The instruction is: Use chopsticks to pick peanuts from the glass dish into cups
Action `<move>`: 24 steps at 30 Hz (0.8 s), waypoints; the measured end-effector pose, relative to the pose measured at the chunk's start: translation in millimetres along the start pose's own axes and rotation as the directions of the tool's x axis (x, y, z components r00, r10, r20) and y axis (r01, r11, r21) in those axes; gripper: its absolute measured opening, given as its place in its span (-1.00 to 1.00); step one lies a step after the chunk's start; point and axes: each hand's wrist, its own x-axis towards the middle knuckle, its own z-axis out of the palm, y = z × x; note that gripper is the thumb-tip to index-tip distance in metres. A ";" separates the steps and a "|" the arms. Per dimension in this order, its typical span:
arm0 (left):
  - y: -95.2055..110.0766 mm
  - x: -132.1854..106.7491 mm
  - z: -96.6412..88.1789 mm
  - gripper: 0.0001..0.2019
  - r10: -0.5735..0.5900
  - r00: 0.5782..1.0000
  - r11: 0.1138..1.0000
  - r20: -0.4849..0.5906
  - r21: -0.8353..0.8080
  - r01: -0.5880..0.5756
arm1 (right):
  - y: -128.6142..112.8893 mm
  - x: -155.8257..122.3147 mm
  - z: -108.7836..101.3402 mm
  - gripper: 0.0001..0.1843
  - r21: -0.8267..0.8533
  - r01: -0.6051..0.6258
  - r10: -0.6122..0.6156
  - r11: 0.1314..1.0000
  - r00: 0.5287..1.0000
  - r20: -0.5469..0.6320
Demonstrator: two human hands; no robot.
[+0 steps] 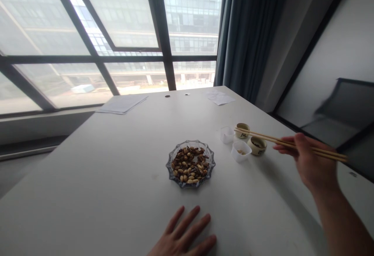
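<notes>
White desk (87, 193), left hand (182, 234) spread flat; right hand (309, 162) pinches wooden chopsticks (280, 141) whose careless swing could tip a cream cup (242, 130).

White worktop (96, 193) holding a glass dish (168, 166) of nuts (189, 163).
Plastic tubs (241, 150) and small cups (257, 145) sit at the dish's 2 o'clock, papers (122, 104) at 11.

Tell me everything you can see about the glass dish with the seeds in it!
The glass dish is small, clear and slightly bluish, with a wavy, pointed rim. It sits flat on the white table, and striped seeds and pale nuts are piled inside it. No hand touches it. The left hand lies apart from it, nearer the table's edge.
</notes>
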 end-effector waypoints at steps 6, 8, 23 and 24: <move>2.7 0.3 -4.9 -0.40 -0.012 1.000 1.000 0.028 0.003 0.011 | 4.8 -64.2 66.7 -0.62 0.103 -0.074 0.011 0.992 0.859 0.511; 3.8 0.4 -4.5 -0.39 -0.018 0.999 1.000 0.039 0.001 0.018 | 11.5 -80.8 80.7 -0.65 0.126 -0.130 0.031 0.984 0.808 0.588; 9.9 0.7 -0.8 -0.38 -0.053 0.996 0.997 0.067 -0.048 0.056 | 27.7 -110.0 102.7 -0.59 0.025 -0.264 0.189 0.964 0.752 0.631; 9.9 0.9 -1.1 -0.38 -0.052 0.996 0.997 0.067 -0.052 0.056 | 25.4 -112.0 103.5 -0.57 0.022 -0.276 0.207 0.961 0.768 0.606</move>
